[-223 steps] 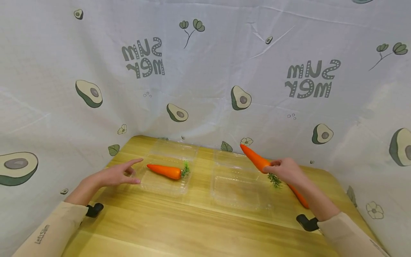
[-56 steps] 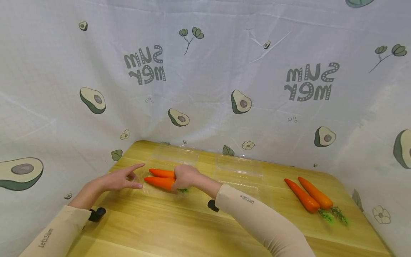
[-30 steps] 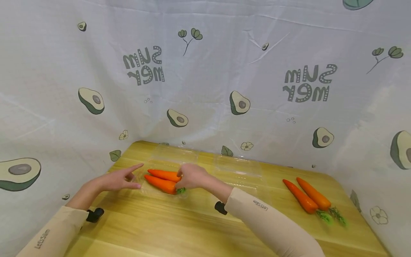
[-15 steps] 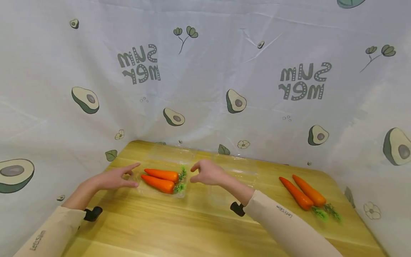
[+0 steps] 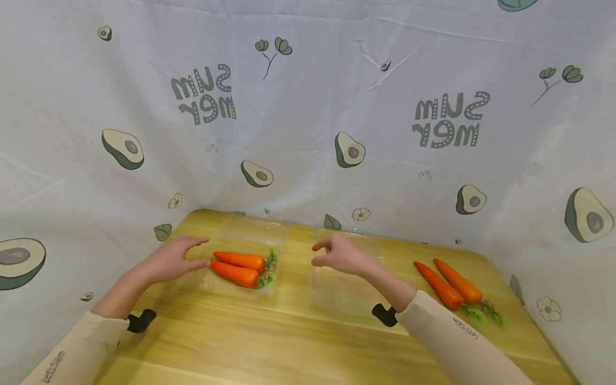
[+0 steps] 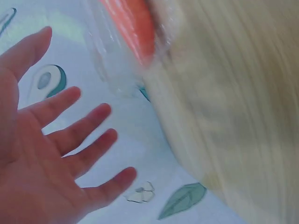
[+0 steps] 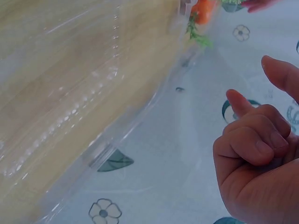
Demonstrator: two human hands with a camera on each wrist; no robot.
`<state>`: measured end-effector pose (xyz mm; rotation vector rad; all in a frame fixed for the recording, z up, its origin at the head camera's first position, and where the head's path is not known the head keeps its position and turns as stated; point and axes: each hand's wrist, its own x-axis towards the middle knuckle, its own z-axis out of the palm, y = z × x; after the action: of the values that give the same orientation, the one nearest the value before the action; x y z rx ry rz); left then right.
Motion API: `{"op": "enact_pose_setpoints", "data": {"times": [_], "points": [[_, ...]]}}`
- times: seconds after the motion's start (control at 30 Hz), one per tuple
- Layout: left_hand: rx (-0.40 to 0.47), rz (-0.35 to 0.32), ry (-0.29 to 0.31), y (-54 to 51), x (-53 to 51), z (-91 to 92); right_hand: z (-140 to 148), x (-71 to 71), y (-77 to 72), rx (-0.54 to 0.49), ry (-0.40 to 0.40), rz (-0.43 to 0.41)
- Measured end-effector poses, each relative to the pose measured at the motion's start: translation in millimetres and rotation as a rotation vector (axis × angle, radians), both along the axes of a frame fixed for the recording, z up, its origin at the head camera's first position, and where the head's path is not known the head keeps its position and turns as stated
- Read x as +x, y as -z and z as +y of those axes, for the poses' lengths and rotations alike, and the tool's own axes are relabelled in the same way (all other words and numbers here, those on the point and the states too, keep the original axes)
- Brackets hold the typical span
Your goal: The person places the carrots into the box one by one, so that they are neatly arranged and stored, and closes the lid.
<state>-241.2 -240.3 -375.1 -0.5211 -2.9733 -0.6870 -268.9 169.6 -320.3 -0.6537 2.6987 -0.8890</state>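
Two orange carrots with green leafy tops, one behind [image 5: 239, 260] and one in front [image 5: 235, 274], lie side by side in a clear plastic box [image 5: 275, 287] at the left, its lid [image 5: 250, 230] folded back. Beside their tips is my left hand [image 5: 166, 260], fingers spread and nothing in its grasp, as the left wrist view also shows. Over a second clear box [image 5: 332, 299] hovers my right hand [image 5: 346, 255], holding nothing. In the right wrist view its thumb and index finger stand apart while the other fingers curl loosely. No carrot shows in the second box.
At the table's right lie two more carrots, a nearer one [image 5: 439, 287] and a farther one [image 5: 458, 280], leaves toward the front right. A white curtain [image 5: 298, 117] printed with avocados hangs behind the wooden table [image 5: 250, 342].
My right hand brought a second carrot to the left box, let it go there, then moved right over the other box. The left hand has lifted slightly off the box's edge.
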Motion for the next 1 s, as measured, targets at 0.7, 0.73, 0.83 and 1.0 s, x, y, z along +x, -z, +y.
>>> {"op": "enact_pose_setpoints", "data": {"times": [0.7,0.73,0.83,1.0], "points": [[0.059,0.165,0.090,-18.8,15.8,59.8,68,7.5,1.0,-0.080,0.148,-0.026],[0.060,0.163,0.096,-19.5,16.4,63.5,70,8.6,0.1,-0.087,0.162,-0.033],[0.058,0.159,0.120,-21.2,18.3,74.6,78,11.1,-2.1,-0.100,0.191,-0.049],[0.049,0.154,0.151,-21.9,20.0,89.0,91,12.8,-1.9,-0.103,0.220,-0.054]]}}
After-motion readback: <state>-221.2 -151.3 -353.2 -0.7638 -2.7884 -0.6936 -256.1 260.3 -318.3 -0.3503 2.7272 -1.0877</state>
